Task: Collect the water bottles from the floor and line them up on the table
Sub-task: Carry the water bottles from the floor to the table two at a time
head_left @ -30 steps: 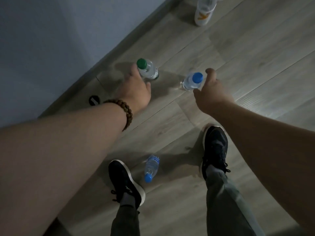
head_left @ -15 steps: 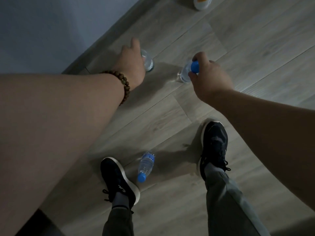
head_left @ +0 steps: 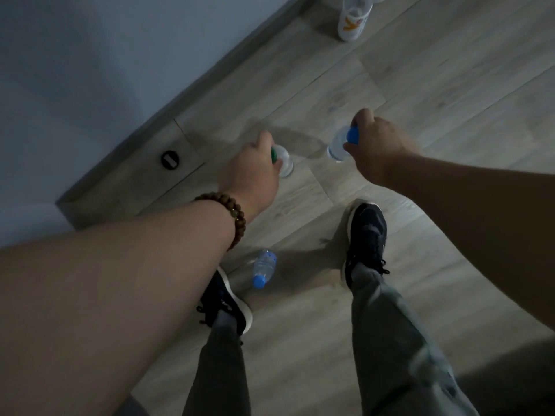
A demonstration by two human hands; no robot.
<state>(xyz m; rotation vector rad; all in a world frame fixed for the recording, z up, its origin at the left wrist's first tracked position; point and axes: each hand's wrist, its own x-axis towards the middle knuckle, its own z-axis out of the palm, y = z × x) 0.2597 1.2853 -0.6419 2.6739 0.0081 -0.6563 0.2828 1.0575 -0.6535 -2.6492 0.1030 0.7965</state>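
Bottles in both hands: pickup step, two grabbed, two more in view.

L hand [head_left: 252, 172] has fingers curled on the neck of the green-cap bottle [head_left: 284, 163]. R hand [head_left: 380, 148] has fingers clamped round the blue-cap bottle [head_left: 338, 148] at its cap. Both bottles are low by the floor [head_left: 420, 85]; can't tell if they touch it. Third bottle [head_left: 263, 267] lies on its side btw the shoes [head_left: 368, 235], cap toward the camera. White bottle [head_left: 354, 21] w/ orange print stands well off, near the wall [head_left: 90, 70]. No surface in view. Looks like the grab, early in the job. Next, I'd guess: lift straight up, stand, find the surface, set both upright side by side. Hands are full, so the other two need a 2nd trip.
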